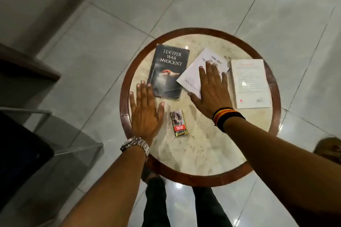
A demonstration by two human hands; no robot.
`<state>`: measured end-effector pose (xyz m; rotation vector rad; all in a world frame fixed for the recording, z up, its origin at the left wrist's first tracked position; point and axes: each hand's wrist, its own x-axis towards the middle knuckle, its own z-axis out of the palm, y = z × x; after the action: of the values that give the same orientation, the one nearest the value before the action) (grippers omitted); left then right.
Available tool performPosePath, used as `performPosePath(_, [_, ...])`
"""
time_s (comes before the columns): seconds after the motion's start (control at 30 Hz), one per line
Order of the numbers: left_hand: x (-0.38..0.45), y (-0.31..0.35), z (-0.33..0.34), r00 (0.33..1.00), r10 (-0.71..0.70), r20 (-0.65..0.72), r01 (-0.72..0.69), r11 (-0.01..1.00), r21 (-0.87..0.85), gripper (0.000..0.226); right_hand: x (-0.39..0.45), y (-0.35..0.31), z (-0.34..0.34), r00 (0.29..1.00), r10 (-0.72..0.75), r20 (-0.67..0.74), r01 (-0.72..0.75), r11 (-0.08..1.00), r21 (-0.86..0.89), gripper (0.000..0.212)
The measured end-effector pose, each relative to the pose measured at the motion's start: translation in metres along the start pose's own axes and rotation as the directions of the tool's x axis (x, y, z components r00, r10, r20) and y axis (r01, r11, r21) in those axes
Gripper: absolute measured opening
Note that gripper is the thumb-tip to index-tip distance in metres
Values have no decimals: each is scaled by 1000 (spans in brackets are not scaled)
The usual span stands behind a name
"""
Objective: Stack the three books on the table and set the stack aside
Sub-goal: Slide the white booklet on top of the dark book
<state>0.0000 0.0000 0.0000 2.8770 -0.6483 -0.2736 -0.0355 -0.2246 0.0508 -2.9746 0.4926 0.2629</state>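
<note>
Three books lie apart on a round marble table (203, 153). A dark book (168, 72) titled "Lucifer Was Innocent" sits at the left. A white book (195, 68) lies tilted in the middle. Another white book (250, 83), back cover up, rests at the right. My left hand (145, 112) is flat and open near the table's left rim, fingertips just touching the dark book's lower corner. My right hand (210, 90) is spread flat over the near part of the middle white book. Neither hand grips anything.
A small cigarette pack (178, 123) lies on the table between my hands. The table has a brown wooden rim (125, 86) and stands on a grey tiled floor. A dark seat (20, 151) stands at the left. My legs are below the table's near edge.
</note>
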Motion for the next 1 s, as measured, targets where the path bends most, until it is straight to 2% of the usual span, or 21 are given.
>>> performPosePath(0.13, [-8,-25,36,988,-157,-5,157,987,9,84,9,-9,27,999,-12,33,13,1000,-13,90])
performPosePath(0.23, [-9,-31,57,984,-179,-7,179,983,-37,85,16,-16,43,998,-50,43,50,999,6,93])
performPosePath(0.3, [-8,-32,65,980,-189,-59,187,982,-31,85,24,-21,47,997,-63,47,61,997,43,98])
performPosePath(0.43, [-7,-34,70,973,-204,-107,201,979,-43,84,50,-33,46,994,-80,80,74,994,85,124])
performPosePath(0.57, [-10,-30,72,966,-221,-137,216,975,-47,81,81,-40,39,979,-78,188,77,997,14,145])
performPosePath(0.8, [-7,-33,70,961,-239,-137,239,971,-14,79,101,-43,37,947,-188,260,223,968,-115,144])
performPosePath(1.0, [-7,-31,67,960,-243,-138,237,970,-56,79,116,-49,32,907,-305,291,357,923,-146,144])
